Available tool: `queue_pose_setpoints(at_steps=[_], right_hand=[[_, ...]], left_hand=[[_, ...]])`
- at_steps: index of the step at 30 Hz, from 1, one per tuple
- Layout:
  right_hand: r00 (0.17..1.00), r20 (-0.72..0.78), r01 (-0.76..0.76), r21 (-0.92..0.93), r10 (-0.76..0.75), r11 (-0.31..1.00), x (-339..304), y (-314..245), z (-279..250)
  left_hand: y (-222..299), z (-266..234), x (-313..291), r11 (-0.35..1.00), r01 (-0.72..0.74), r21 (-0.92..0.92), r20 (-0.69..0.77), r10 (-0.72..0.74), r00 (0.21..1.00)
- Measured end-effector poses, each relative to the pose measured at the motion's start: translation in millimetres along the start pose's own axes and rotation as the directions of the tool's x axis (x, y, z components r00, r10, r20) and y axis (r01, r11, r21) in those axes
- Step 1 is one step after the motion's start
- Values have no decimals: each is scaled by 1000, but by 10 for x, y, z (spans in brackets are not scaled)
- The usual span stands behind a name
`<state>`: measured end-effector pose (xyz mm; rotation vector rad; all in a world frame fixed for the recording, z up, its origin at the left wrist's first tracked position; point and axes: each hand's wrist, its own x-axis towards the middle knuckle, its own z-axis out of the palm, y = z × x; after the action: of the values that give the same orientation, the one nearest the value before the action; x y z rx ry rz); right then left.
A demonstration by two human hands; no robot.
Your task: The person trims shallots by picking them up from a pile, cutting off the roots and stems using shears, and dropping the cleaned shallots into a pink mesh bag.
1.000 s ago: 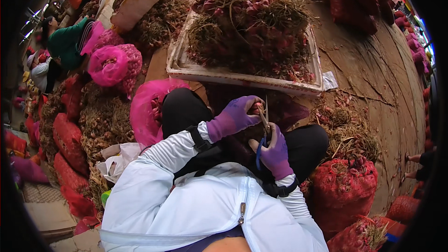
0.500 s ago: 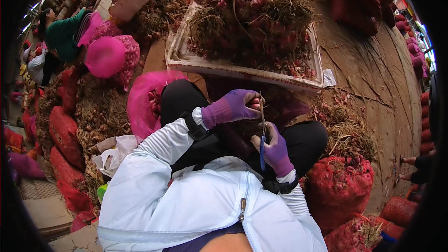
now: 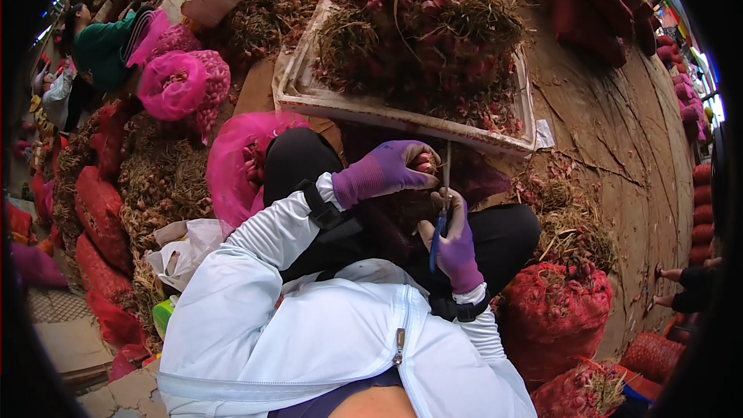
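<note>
In front of me, my left hand (image 3: 381,173) in a purple glove is closed around red shallots (image 3: 423,162), whose ends show past the thumb and fingers. Scissors (image 3: 437,241) with blue handles are in my right hand (image 3: 458,251), also gloved. Their blades point away from me, just right of the shallots and a small gap from them. Beyond my hands, a white foam tray (image 3: 402,114) carries a tall heap of shallots with dry stalks (image 3: 418,31).
A pink mesh bag (image 3: 232,162) holding shallots is by my left knee. Trimmed stalks (image 3: 573,224) lie beside my right knee, above a full red mesh sack (image 3: 553,313). More red sacks (image 3: 101,209) line the left. A person in green (image 3: 104,50) sits at the far left.
The scissors and my right hand have shifted slightly right, away from the shallots. The blades now stand clear of the shallots they were against. My left hand still grips the shallots.
</note>
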<state>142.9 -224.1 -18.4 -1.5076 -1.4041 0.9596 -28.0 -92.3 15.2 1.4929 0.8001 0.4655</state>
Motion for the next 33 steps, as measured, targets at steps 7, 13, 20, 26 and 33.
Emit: queue_pose_setpoints(at_steps=[7, 13, 20, 26, 33], right_hand=[[1000, -9, -1, -225, -2, 974, 84, -102, -91], [994, 14, 110, -281, -110, 954, 113, -8, -18], [999, 18, -28, -257, 34, 966, 38, -79, -35], [961, 70, -273, 131, 266, 953, 47, -157, -47], [989, -146, 10, 314, 37, 950, 158, 350, -385]], left_hand=[[-194, 0, 18, 977, -45, -209, -51, 35, 998], [-107, 71, 11, 997, -56, -60, 11, 57, 998], [-109, 82, -2, 975, 67, -214, 71, -53, 996], [-27, -299, -312, 960, -19, -281, -116, -15, 993], [-901, -1982, -1511, 974, 165, -154, -806, -220, 550]])
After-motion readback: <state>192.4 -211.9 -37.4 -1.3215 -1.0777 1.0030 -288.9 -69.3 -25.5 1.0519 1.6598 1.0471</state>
